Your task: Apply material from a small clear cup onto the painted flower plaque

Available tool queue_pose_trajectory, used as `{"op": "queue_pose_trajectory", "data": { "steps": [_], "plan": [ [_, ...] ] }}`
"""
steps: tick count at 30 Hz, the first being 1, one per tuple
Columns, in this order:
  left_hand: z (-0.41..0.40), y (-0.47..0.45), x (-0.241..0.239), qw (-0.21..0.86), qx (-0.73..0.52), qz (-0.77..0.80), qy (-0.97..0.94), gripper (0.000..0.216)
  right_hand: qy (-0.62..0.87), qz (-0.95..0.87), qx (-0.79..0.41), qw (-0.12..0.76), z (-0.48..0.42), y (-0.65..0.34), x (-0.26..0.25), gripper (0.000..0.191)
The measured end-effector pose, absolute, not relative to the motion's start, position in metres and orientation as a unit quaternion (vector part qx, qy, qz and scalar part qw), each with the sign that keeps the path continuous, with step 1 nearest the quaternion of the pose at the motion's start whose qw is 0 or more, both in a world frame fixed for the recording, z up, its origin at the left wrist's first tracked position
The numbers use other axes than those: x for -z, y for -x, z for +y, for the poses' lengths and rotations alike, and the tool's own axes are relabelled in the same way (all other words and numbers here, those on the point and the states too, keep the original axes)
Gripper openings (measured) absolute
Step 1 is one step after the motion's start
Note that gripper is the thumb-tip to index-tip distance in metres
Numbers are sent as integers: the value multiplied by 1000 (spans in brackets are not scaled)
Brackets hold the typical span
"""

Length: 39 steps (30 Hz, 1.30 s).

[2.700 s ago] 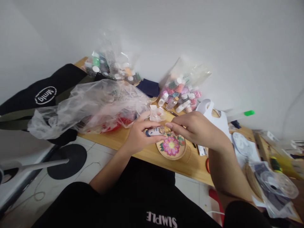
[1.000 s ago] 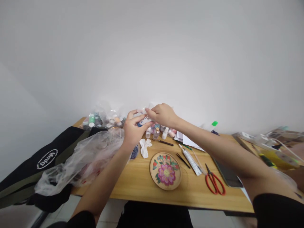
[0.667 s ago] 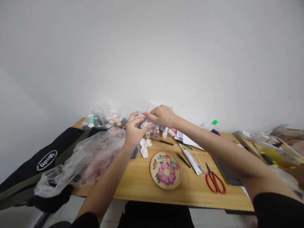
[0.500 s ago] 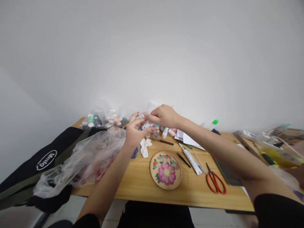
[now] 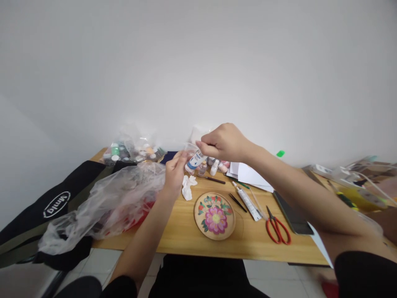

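Note:
My right hand (image 5: 226, 142) is raised over the far side of the wooden table (image 5: 182, 231), its fingers pinched on the top of a small white bottle with a blue label (image 5: 194, 160). The bottle hangs tilted. My left hand (image 5: 174, 174) is just below and to the left, fingers together, touching the bottle's lower end. A thin clear film shows faintly between the two hands; I cannot make out what it is. A crumpled white tissue (image 5: 187, 187) lies under the hands. A round wooden disc painted with a pink flower (image 5: 214, 215) lies nearer me.
A large crumpled clear plastic bag (image 5: 108, 203) and a black bag (image 5: 46, 198) cover the table's left end. Bags of small bottles (image 5: 130, 151) stand by the wall. Right of the disc lie brushes (image 5: 237, 202), a glue tube (image 5: 248, 203), red scissors (image 5: 277, 229), white paper (image 5: 248, 174) and a dark tablet (image 5: 293, 213).
Both hands moved from over the painted disc up toward the wall with the bottle. In the last half second my right hand rose slightly, and the bottle now hangs tilted from it.

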<state>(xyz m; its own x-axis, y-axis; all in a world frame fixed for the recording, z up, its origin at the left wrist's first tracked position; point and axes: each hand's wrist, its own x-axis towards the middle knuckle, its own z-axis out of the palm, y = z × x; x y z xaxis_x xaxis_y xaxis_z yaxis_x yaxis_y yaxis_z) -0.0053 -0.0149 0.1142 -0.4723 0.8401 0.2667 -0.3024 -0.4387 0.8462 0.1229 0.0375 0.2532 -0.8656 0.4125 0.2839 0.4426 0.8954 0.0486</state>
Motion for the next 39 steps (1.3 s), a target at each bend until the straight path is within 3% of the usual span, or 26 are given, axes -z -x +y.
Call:
{"op": "queue_pose_trajectory", "data": {
  "steps": [10,15,22,29,39],
  "plan": [
    [-23,8,-112,430,-740,349,-382,40,127,-981,59,132,43,-137,-245,45],
    [-35,14,-108,430,-721,332,-430,33,35,-973,128,188,35,-155,-230,47],
    [-44,17,-106,448,-682,283,-504,27,-31,-973,96,208,28,-158,-218,47],
    [-55,23,-109,408,-651,295,-567,32,-34,-978,87,189,24,-156,-215,43],
    [-65,25,-119,455,-622,279,-573,35,-40,-974,86,207,15,-157,-212,35]
  ]
}}
